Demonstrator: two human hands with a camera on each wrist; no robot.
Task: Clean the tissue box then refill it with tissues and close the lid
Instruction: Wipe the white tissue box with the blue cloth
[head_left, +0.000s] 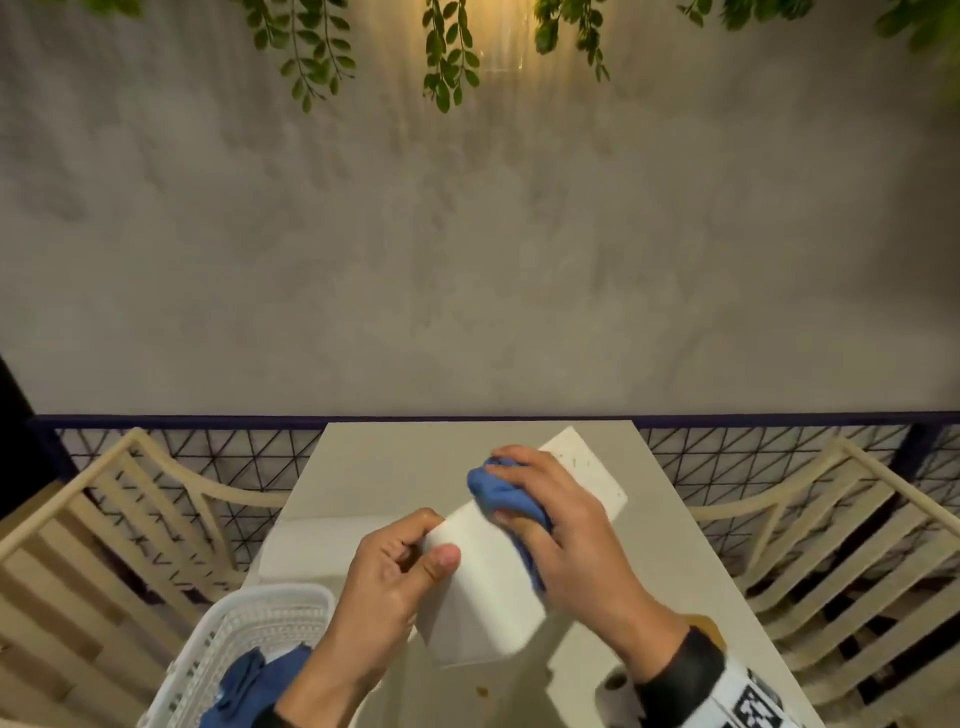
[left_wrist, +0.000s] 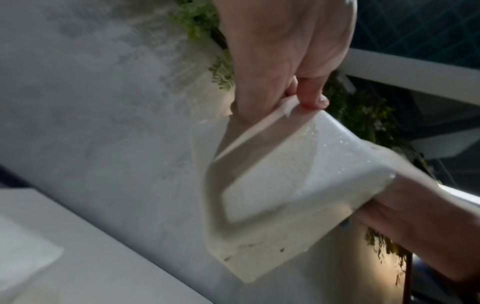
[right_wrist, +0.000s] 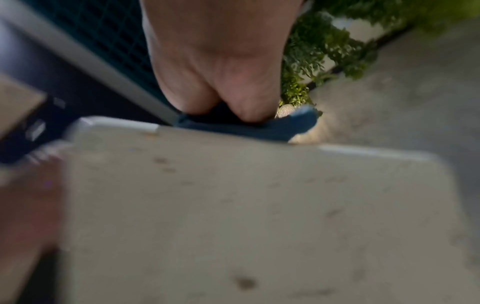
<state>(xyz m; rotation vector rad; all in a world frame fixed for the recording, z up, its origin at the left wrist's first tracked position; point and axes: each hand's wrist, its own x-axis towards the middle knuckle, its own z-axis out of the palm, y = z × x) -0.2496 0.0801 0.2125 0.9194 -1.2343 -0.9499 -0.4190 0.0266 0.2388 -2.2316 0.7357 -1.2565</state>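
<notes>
A white tissue box (head_left: 480, 587) is held tilted above the table, its speckled lid (head_left: 587, 475) swung open at the far end. My left hand (head_left: 395, 566) grips the box's near left edge, thumb on top; the left wrist view shows my fingers pinching the box rim (left_wrist: 285, 111). My right hand (head_left: 550, 514) presses a crumpled blue cloth (head_left: 493, 491) against the top of the box. In the right wrist view the cloth (right_wrist: 246, 127) sits under my fingers on the box's spotted face (right_wrist: 233, 216). A stack of white tissues (head_left: 306, 545) lies on the table to the left.
A white plastic basket (head_left: 249, 639) with blue cloths stands at the table's near left corner. A tissue roll (head_left: 613, 696) sits near my right wrist. Slatted wooden chairs (head_left: 104, 519) flank the narrow table (head_left: 395, 462). A mesh railing and grey wall lie beyond.
</notes>
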